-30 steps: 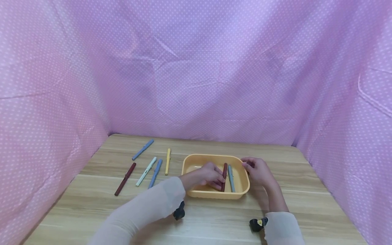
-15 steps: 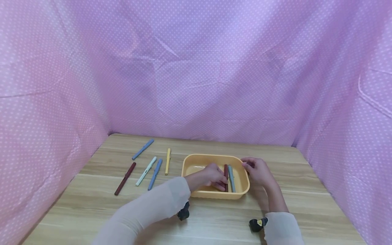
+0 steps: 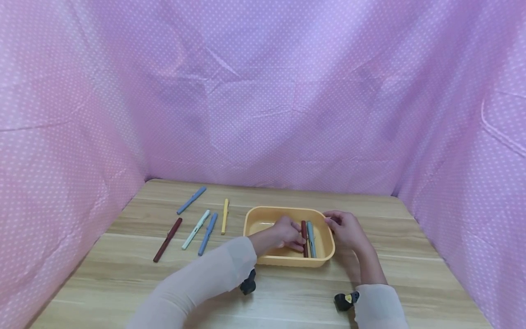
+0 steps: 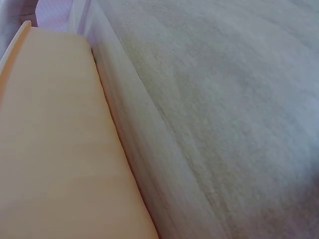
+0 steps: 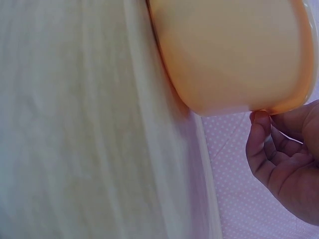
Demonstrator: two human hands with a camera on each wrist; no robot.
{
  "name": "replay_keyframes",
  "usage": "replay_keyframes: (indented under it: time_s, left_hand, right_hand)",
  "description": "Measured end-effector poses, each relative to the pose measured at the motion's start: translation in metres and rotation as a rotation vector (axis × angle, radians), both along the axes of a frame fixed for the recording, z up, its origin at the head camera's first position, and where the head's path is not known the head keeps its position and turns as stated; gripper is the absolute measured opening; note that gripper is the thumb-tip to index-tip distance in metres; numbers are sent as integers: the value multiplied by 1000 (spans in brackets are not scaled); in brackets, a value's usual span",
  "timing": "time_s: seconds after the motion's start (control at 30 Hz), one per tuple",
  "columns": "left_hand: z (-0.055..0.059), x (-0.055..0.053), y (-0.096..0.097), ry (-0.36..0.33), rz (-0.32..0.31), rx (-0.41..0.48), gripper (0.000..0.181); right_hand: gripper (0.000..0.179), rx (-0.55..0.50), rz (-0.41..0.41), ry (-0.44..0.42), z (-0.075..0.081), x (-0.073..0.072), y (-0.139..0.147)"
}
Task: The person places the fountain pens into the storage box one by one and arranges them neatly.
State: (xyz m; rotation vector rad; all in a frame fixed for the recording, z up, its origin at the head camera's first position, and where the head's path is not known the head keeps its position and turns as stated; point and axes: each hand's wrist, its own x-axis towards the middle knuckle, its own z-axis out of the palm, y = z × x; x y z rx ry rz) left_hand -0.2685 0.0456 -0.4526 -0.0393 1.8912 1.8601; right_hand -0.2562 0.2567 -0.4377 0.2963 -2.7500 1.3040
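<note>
A shallow yellow plastic box (image 3: 287, 261) stands on the table, also filling the left side of the left wrist view (image 4: 60, 139). My left hand (image 3: 286, 235) reaches inside it, its fingertips touching a dark red pen (image 3: 304, 249). The pen lies close beside a grey-blue pen (image 3: 311, 240) near the box's right end. The thumb is hidden. At the far right corner, my right hand (image 3: 348, 229) pinches the box's rim between thumb and finger, as the right wrist view shows the hand (image 5: 289, 164) at the rim.
Left of the box lie a yellow pen (image 3: 225, 217), a mint pen (image 3: 196, 230), a blue pen (image 3: 208, 234), another blue pen (image 3: 191, 200) and a dark red pen (image 3: 167, 240). Pink dotted cloth (image 3: 263, 91) hangs around the wooden table (image 3: 287, 301).
My left hand has moved slightly right, and the dark red pen has shifted right against or close to the grey-blue pen. My right hand has stayed at the rim.
</note>
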Motion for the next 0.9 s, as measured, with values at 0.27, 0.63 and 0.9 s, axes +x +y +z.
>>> replay_keyframes:
  time_s: [0.27, 0.63, 0.9]
  left_hand:
    - [0, 0, 1, 0, -12, 7, 37]
    - [-1, -2, -4, 6, -62, 11, 40]
    - [6, -4, -12, 11, -94, 12, 42]
  right_hand:
    - [24, -5, -3, 7, 1, 0, 0]
    - [25, -1, 1, -1, 1, 2, 0]
    - [26, -3, -5, -9, 2, 3, -1]
